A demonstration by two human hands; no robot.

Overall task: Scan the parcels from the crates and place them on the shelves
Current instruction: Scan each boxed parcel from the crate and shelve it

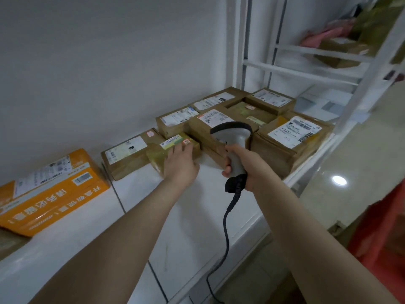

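Head view, looking down along two bare forearms at a white shelf [197,205] against a white wall. The left hand [180,160] lies flat, fingers straight, on top of a small taped parcel [163,153] that sits on the shelf, touching a labelled brown parcel [125,154] to its left and larger brown parcels [289,137] crowded to its right. The fingertips partly cover the small parcel's green-and-white label. The right hand [243,163] is wrapped round the handle of a grey barcode scanner [235,132], its head pointing away towards the boxes and its black cable [226,227] hanging below the shelf edge. An orange box [54,194] lies well apart at far left.

The step appears to be settling this parcel into its place. To do it well, the flat hand would best push it straight back until it sits square in the gap, label upward and readable. Whether it has been scanned cannot be told; if not, the fingers should clear the label first. The cable should stay off the shelf edge so it snags nothing.
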